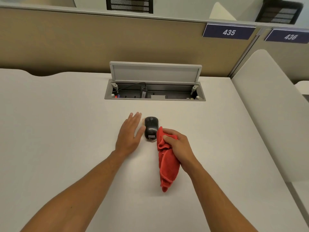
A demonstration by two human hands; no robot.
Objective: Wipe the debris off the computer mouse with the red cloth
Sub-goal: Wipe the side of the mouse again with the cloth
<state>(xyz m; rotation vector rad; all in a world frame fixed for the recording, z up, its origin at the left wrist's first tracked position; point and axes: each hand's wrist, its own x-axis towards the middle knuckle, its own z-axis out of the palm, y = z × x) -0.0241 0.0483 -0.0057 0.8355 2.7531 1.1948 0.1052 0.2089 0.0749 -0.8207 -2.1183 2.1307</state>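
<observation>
the black computer mouse sits on the white desk, near the open cable tray. pale debris lies beside it. just right of the mouse, the right hand grips the bunched red cloth; just left, the left hand lies flat, fingers straight, thumb touching the mouse.

Left hand lies flat, fingers straight and pointing far, thumb out to the right. Right hand, near and to its right, has fingers curled, gripping a cloth.
</observation>
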